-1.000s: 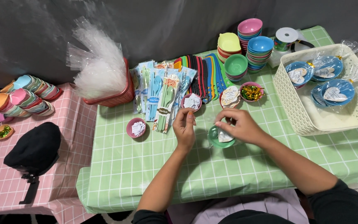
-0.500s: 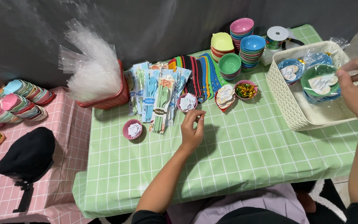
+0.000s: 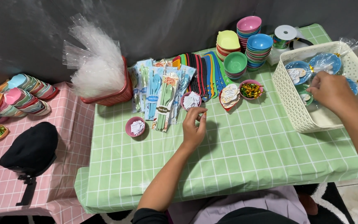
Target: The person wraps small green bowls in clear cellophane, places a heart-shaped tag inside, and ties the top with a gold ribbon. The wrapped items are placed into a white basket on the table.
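On the green checked table (image 3: 237, 166), at nine o'clock from the left hand (image 3: 193, 130), a small pink bowl (image 3: 135, 126) holds white paper bits. At its twelve o'clock sits another pink bowl (image 3: 190, 100) of white tags. That hand hovers with fingertips pinched together; whether it grips anything I cannot tell. Toward three o'clock, a white basket (image 3: 299, 120) holds wrapped blue bowls (image 3: 326, 62). The right hand (image 3: 330, 89) reaches into it, fingers curled down on a green bowl (image 3: 303, 96).

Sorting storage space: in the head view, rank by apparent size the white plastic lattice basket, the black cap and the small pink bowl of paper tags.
1. White plastic lattice basket
2. Black cap
3. Small pink bowl of paper tags
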